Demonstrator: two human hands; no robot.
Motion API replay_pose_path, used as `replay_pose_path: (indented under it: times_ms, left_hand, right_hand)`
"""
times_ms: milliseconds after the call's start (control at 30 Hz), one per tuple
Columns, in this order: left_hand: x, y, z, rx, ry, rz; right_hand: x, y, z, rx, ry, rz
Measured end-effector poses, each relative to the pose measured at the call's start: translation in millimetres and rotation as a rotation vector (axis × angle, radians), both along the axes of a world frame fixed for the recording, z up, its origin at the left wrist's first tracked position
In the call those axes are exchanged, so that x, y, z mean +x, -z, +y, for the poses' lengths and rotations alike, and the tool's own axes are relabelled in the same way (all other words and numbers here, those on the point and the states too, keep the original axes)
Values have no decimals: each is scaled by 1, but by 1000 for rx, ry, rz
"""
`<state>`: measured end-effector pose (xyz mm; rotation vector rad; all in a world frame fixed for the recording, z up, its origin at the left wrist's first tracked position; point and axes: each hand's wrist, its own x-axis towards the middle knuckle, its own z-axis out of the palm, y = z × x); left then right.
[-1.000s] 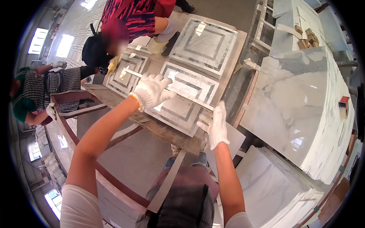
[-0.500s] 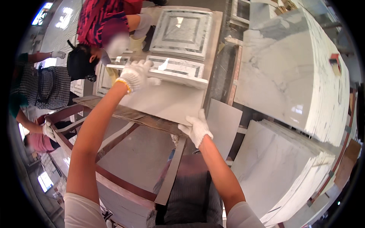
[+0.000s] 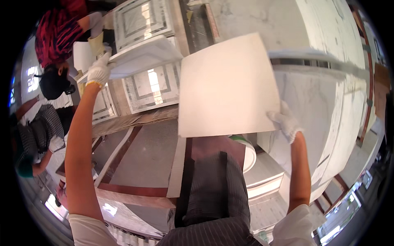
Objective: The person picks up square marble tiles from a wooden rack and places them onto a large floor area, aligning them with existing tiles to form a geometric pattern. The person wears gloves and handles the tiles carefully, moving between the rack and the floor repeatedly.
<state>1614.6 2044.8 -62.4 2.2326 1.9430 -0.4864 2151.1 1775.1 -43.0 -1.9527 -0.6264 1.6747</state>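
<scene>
My right hand [image 3: 286, 122], in a white knit glove, grips the right edge of a plain white sheet [image 3: 229, 86] held up off the table. In its white glove with a yellow cuff, my left hand [image 3: 99, 74] is closed on the left end of a marble panel [image 3: 145, 56], which is tilted up on edge. Below that panel lies another marble panel [image 3: 155, 88] with grey inlaid frames. A third inlaid panel [image 3: 143, 22] lies farther back on the table.
A co-worker [image 3: 61, 37] in a red and dark top leans in at upper left, a yellowish glove [image 3: 97, 44] near the tilted panel. Another person [image 3: 43, 127] in a checked apron stands at far left. Stacked marble slabs [image 3: 305, 123] rise at right. A white bucket [image 3: 248, 153] stands below the sheet.
The white sheet has come up off the table and moved right with my right hand. The panel at my left hand has tipped up, uncovering an inlaid panel. My view has shifted right.
</scene>
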Motion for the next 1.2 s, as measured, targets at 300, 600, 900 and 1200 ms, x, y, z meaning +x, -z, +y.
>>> replay_pose_path:
  times_ms: [300, 600, 900, 1200]
  left_hand:
    - [-41, 29, 15, -9, 77, -194]
    - [-46, 43, 24, -11, 78, -146]
    - [-30, 31, 11, 95, 75, -111]
    - [13, 0, -2, 69, -12, 69]
  right_hand:
    - [33, -62, -167, 168, -16, -606]
    - [39, -48, -476, -251, -15, -748]
    - [-26, -69, -563, -589, -211, -575]
    - [-61, 68, -542, -825, -644, -723]
